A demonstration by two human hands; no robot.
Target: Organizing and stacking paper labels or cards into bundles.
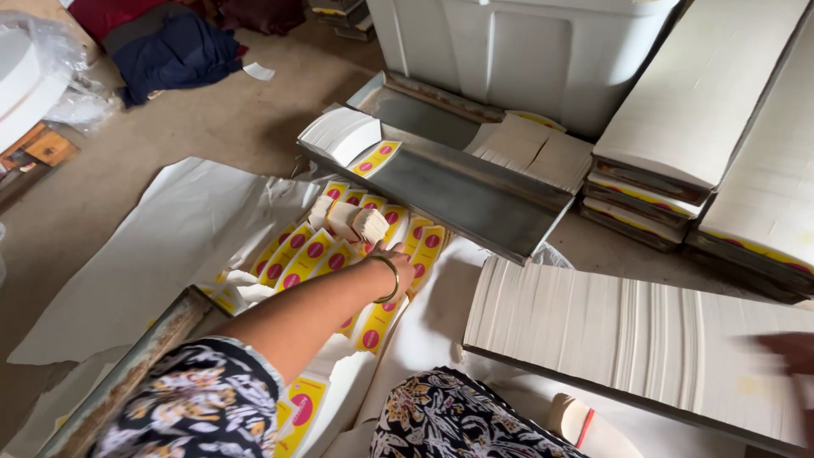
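Several yellow labels with pink dots lie fanned on white paper sheeting on the floor, and the left hand, a bangle at its wrist, reaches down among them just below a small bundle of white-backed label stacks; whether its grip is closed on a label I cannot tell. The right hand is a blur at the frame's edge over a large stack of white sheets, its grip unreadable, and a grey metal tray lies just beyond the labels.

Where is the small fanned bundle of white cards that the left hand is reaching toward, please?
The fanned bundle of white cards lies centre-left in the head view, on the yellow labels, just beyond the left hand and before the grey metal tray.
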